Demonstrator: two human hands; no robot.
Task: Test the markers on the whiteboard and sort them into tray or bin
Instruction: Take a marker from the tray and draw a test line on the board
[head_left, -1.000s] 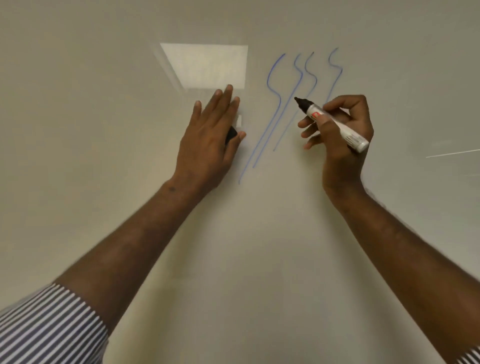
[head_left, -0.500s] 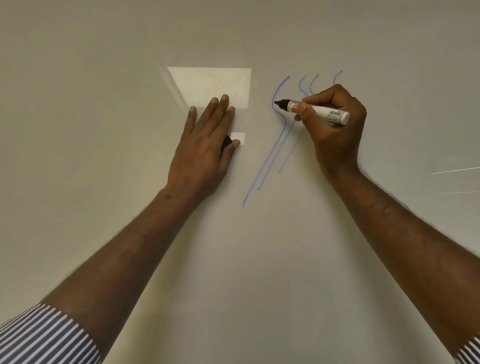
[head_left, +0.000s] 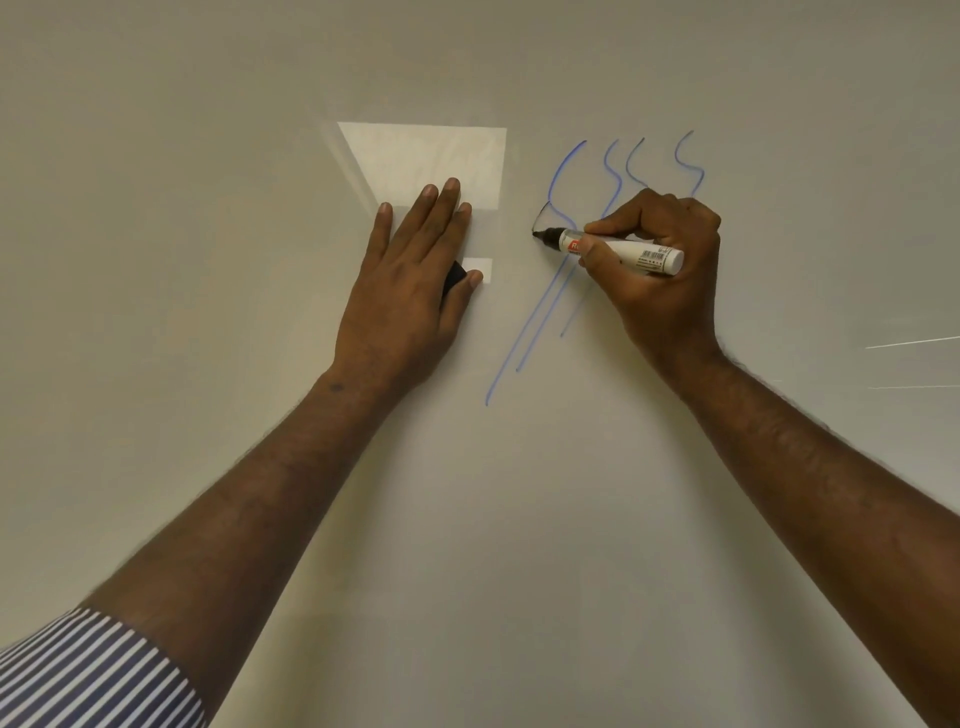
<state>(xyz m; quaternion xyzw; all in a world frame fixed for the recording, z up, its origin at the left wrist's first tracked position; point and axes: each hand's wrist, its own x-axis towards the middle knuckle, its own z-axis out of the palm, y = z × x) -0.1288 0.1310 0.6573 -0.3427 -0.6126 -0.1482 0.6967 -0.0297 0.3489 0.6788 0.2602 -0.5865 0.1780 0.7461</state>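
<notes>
Right hand grips a marker, tip on the whiteboard, leaving a short black line beside blue strokes. Left hand, fingers straight, presses the cap flat. Sorting remains.

I count one whiteboard filling my view. One marker shows, white-bodied with a black tip, and one black cap peeks out from under a palm. Two hands: the left hand and the right hand. Four blue squiggles run down the board, plus one short black stroke by the marker's tip. One striped sleeve shows fully, lower left.
</notes>
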